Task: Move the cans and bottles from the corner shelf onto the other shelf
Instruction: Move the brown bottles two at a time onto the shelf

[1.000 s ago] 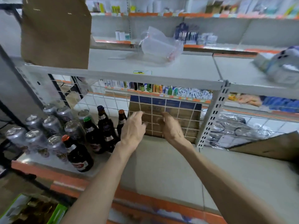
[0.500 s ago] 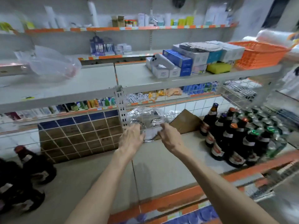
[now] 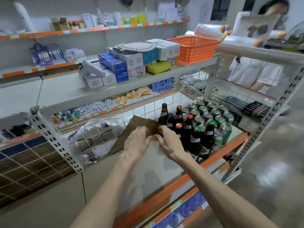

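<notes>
Several dark brown bottles [image 3: 195, 134] with coloured caps stand in a cluster on the right end of the grey shelf [image 3: 222, 150]. Behind and right of them sit several green cans [image 3: 212, 114]. My left hand [image 3: 136, 143] and my right hand [image 3: 167, 142] are held close together just left of the bottles, fingers loosely curled, nothing in them. My right hand's fingertips are a few centimetres from the nearest bottle. A brown cardboard sheet [image 3: 139, 124] leans behind both hands, partly hidden by them.
A perforated steel upright [image 3: 56, 139] splits the shelf on the left, with a plastic-wrapped package [image 3: 95, 135] behind wire mesh. The shelf above carries stacked boxes [image 3: 121, 63] and an orange basket [image 3: 194, 46]. A person [image 3: 271, 9] stands at the top right.
The view has swung right: the left shelf's bottles and cans have left the frame. Both hands have travelled right along the shelf and now sit beside the right-hand bottles.
</notes>
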Action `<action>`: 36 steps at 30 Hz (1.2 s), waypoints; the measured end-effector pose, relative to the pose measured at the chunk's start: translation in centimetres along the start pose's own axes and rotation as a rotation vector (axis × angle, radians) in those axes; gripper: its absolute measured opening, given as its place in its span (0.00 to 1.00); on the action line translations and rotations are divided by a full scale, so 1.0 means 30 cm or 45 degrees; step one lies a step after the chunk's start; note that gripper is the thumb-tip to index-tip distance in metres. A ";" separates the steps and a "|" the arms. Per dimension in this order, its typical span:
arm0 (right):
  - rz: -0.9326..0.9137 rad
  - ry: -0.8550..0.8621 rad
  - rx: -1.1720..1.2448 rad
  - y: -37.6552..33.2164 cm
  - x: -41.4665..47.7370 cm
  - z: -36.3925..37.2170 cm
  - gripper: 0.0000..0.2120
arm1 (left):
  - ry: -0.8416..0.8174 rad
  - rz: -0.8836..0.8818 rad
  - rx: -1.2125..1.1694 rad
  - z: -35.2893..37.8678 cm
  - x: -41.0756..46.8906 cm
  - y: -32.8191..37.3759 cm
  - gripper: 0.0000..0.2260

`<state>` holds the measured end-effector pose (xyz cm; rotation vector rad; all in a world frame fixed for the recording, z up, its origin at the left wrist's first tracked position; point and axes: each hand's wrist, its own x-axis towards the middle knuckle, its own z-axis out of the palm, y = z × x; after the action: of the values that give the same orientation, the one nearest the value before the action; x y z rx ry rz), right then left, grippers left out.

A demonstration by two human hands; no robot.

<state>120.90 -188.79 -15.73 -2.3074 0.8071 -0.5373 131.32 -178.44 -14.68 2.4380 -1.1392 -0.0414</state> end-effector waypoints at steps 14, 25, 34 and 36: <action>0.107 0.270 0.065 0.205 -0.077 -0.176 0.11 | -0.091 0.069 -0.181 0.120 0.062 0.211 0.14; 0.163 0.463 0.042 0.338 -0.084 -0.335 0.10 | -0.085 -0.020 -0.204 0.165 0.079 0.347 0.16; 0.181 0.338 0.007 0.387 -0.051 -0.296 0.18 | -0.047 -0.021 -0.231 0.185 0.113 0.357 0.21; 0.178 0.313 -0.004 0.399 -0.049 -0.288 0.20 | -0.065 0.008 -0.203 0.201 0.140 0.355 0.21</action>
<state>110.19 -198.86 -17.82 -2.1939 1.0772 -0.7664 125.12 -189.79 -15.11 2.3045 -1.1210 -0.1858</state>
